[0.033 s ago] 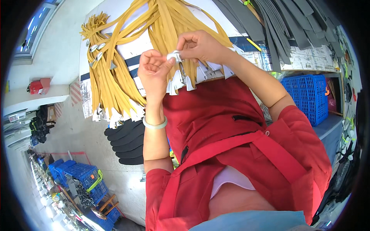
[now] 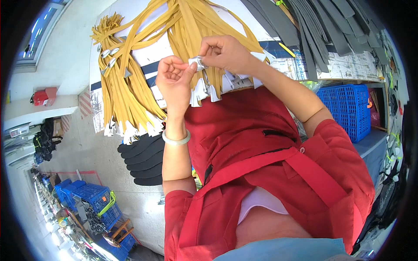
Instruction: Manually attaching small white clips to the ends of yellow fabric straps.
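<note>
Between my two hands is a small white tape piece [image 2: 197, 64], seemingly at the end of a mustard-yellow strap; my fingers hide part of it. My left hand [image 2: 175, 82] pinches its left side between thumb and forefinger, the other fingers loosely curled. On its other side, the fingertips of my right hand [image 2: 224, 53] are pinched together. Beneath my hands, long mustard-yellow straps [image 2: 188, 26] lie in a loose bunch on the table, many with white ends [image 2: 200, 89] at its near edge. Another tied bundle of yellow straps [image 2: 130, 95] hangs over the table's left side.
Dark grey strips [image 2: 305, 30] are heaped at the far right of the table, near a yellow stick-like tool [image 2: 286, 49]. A blue crate [image 2: 345, 108] stands at my right. Black curved pads [image 2: 146, 161] are stacked below on the left; more blue crates [image 2: 98, 202] stand on the floor.
The white piece has turned slightly and shows more of its flat face between my fingers. My right hand has shifted down a little; both hands keep their pinch.
</note>
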A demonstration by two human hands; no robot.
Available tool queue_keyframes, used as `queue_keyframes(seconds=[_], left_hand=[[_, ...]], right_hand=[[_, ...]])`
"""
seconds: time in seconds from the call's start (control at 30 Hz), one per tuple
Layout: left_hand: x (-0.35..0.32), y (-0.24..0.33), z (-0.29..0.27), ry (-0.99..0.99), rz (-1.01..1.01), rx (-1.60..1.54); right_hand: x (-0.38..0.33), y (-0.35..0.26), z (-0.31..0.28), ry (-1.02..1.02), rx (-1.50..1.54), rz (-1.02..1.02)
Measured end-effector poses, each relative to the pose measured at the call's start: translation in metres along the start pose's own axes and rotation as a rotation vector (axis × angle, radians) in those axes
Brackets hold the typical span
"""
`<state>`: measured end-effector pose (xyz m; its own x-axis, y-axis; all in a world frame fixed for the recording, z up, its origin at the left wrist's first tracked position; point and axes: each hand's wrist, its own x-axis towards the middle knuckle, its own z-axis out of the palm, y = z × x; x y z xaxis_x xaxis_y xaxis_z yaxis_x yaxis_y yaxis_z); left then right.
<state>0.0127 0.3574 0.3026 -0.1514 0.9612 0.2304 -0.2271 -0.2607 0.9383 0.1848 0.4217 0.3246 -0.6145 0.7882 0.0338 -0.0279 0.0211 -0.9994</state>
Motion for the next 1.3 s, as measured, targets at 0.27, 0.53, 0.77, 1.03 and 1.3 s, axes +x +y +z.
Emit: queue_keyframes(seconds=[0.27,0.53,0.77,1.03,1.3], left_hand=[[-0.004,-0.019,0.018,0.193,0.347,0.731],[-0.02,-0.001,0.028,-0.067,-0.101,0.17],[0.011,0.009,-0.014,-0.205,-0.021,0.26],[0.0,0.007,-0.015,-0.128,-0.06,0.353],[0.002,0.004,-0.021,-0.153,-0.119,0.343]], right_hand=[[-0.005,0.044,0.032,0.431,-0.729,-0.639],[0.0,0.051,0.018,0.567,-0.696,-0.626],[-0.006,0.04,0.016,0.188,-0.004,-0.36],[-0.018,0.023,0.022,0.223,0.072,-0.188],[-0.021,0.024,0.02,0.158,0.054,-0.046]])
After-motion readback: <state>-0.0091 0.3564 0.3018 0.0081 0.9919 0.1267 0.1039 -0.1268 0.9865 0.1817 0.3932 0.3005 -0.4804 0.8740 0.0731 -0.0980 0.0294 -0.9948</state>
